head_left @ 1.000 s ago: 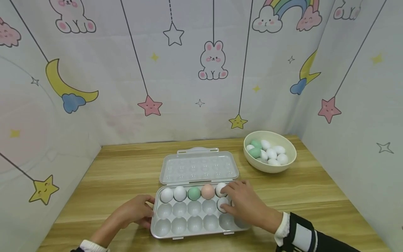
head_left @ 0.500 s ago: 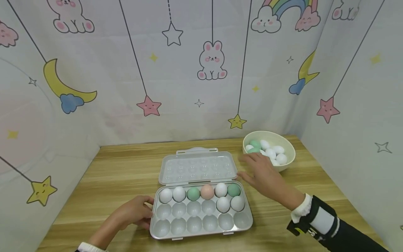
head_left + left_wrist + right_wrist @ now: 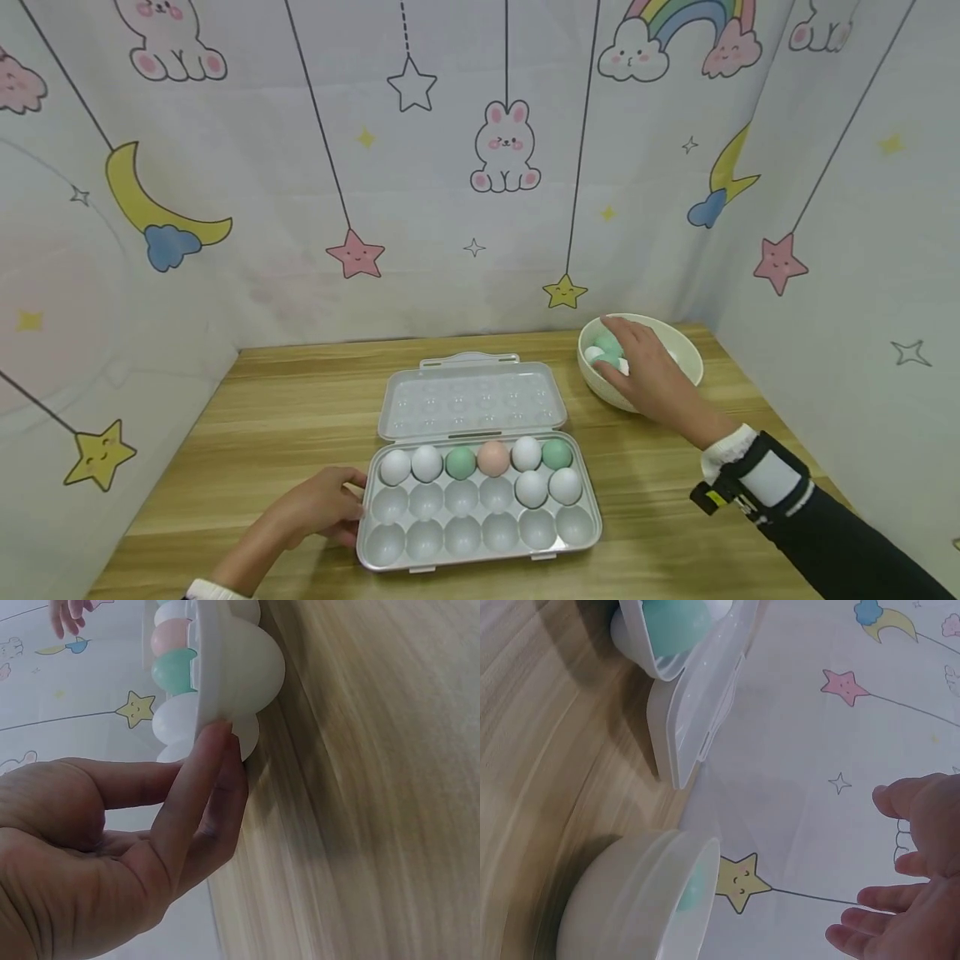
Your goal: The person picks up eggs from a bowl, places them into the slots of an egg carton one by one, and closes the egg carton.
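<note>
A plastic egg carton (image 3: pixel 480 562) lies on the table with its lid folded back. Its far row holds white, green and pink eggs; two white eggs (image 3: pixel 532 488) sit at the right of the middle row. At the carton's left end, my left hand (image 3: pixel 322 504) holds the edge with bent fingers; the left wrist view shows fingertips against the rim. My right hand (image 3: pixel 651 371) hovers over a cream bowl (image 3: pixel 600 388) of eggs, fingers spread and relaxed. Green eggs (image 3: pixel 608 342) and white ones show beside it, others being hidden behind it. The right wrist view shows nothing held.
The wooden table (image 3: pixel 300 400) reaches back to a cloth wall (image 3: pixel 435 183) printed with stars, rabbits and moons. The carton's clear lid (image 3: pixel 474 402) lies flat behind the egg rows, left of the bowl.
My right hand has left the carton's right-hand eggs and moved back and right to the bowl, uncovering a green and a white egg in the carton. My left hand stays put.
</note>
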`<state>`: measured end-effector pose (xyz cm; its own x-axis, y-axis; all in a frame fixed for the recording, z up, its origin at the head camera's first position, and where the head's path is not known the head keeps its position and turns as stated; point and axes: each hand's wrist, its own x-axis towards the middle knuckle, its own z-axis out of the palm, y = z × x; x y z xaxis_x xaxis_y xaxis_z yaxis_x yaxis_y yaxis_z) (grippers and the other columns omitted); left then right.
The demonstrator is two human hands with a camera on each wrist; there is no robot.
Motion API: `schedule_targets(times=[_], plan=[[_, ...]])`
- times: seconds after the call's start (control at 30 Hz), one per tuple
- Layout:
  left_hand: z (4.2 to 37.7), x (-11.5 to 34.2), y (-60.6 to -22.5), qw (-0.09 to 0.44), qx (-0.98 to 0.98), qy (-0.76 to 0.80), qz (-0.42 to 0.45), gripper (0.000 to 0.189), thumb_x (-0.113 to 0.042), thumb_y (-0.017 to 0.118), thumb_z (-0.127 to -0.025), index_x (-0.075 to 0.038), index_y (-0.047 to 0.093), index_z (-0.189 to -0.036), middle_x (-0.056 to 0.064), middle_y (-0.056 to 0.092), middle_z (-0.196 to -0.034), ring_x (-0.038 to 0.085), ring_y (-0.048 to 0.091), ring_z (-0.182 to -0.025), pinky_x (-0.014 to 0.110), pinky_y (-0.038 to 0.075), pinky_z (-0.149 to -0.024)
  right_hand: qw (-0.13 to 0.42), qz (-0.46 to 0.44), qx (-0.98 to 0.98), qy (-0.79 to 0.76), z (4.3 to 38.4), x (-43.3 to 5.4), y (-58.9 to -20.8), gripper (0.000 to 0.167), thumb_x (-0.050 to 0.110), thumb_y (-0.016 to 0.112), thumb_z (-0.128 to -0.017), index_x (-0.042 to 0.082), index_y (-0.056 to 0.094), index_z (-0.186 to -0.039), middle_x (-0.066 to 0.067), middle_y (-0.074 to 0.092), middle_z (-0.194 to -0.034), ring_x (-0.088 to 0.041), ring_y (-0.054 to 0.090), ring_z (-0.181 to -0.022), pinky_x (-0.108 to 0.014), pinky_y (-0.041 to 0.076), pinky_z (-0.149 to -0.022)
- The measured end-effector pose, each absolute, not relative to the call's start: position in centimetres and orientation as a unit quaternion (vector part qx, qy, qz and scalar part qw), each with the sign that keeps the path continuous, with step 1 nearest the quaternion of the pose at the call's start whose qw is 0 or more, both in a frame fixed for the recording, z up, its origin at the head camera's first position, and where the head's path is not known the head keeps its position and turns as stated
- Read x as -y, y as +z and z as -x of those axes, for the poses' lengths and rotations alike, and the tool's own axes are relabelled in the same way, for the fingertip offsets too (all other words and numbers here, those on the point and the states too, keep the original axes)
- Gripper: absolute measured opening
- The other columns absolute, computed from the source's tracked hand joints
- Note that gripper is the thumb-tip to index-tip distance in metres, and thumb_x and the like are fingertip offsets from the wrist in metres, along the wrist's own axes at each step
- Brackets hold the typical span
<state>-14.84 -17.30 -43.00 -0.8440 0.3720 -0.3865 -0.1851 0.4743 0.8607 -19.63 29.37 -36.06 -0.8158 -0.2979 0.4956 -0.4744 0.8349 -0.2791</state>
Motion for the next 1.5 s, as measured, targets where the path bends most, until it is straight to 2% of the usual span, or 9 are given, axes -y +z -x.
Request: schedule_targets(times=[0.17,0.6,0.83,1.2,1.3,1.5], plan=[[14.8,17.3,-43.1,0.272,-0.814,0.510,-0.056,0.043,0.010,0.058,-0.085,0.021,0.047,-0.126,0.017,0.067,-0.087,0.021,0.069,-0.069,0.035,0.065,-0.063,0.184,-0.163,0.945,0.213,21.1,-30.5,-36.4,0.065,0.015,0.071,-0.098,-0.010,0.039,-0.149,-0.034,0.045,-0.147,-0.051,0.042,-0.135,-0.067,0.036,-0.113],[14.8,17.4,-42.8,0.272,-0.816,0.508,-0.049,0.044,0.009,0.059,-0.086,0.021,0.046,-0.127,0.017,0.067,-0.088,0.022,0.069,-0.069,0.035,0.064,-0.063,0.099,-0.100,0.969,0.204,25.0,-32.7,-38.2,0.062,0.021,0.063,-0.104,-0.009,0.038,-0.152,-0.035,0.041,-0.151,-0.052,0.036,-0.140,-0.067,0.030,-0.117],[14.8,17.6,-43.0,0.277,-0.807,0.518,-0.054,0.043,0.010,0.058,-0.087,0.022,0.045,-0.126,0.019,0.066,-0.090,0.023,0.070,-0.071,0.036,0.065,-0.064,0.063,-0.070,0.976,0.196,27.1,-33.6,-39.8,0.062,0.027,0.060,-0.105,-0.014,0.040,-0.148,-0.039,0.047,-0.144,-0.055,0.043,-0.133,-0.067,0.036,-0.113],[14.8,17.4,-42.8,0.283,-0.804,0.520,-0.056,0.045,0.010,0.058,-0.087,0.023,0.045,-0.128,0.019,0.067,-0.092,0.024,0.071,-0.073,0.036,0.065,-0.064,-0.003,-0.027,0.984,0.176,28.4,-34.2,-41.6,0.067,0.036,0.054,-0.106,-0.014,0.039,-0.149,-0.039,0.047,-0.144,-0.058,0.041,-0.133,-0.068,0.035,-0.113],[14.8,17.5,-42.8,0.283,-0.804,0.520,-0.055,0.044,0.010,0.058,-0.087,0.022,0.045,-0.128,0.019,0.067,-0.092,0.023,0.071,-0.073,0.036,0.065,-0.064,-0.005,-0.041,0.984,0.172,28.6,-34.3,-41.9,0.064,0.037,0.051,-0.107,-0.014,0.044,-0.146,-0.037,0.051,-0.142,-0.056,0.045,-0.131,-0.066,0.038,-0.112],[14.7,17.6,-42.9,0.280,-0.803,0.523,-0.057,0.044,0.010,0.058,-0.087,0.022,0.045,-0.127,0.018,0.067,-0.091,0.024,0.071,-0.073,0.036,0.065,-0.063,-0.004,-0.092,0.979,0.184,28.6,-34.3,-42.5,0.051,0.034,0.047,-0.110,-0.009,0.065,-0.129,-0.026,0.068,-0.124,-0.045,0.061,-0.117,-0.059,0.049,-0.101]])
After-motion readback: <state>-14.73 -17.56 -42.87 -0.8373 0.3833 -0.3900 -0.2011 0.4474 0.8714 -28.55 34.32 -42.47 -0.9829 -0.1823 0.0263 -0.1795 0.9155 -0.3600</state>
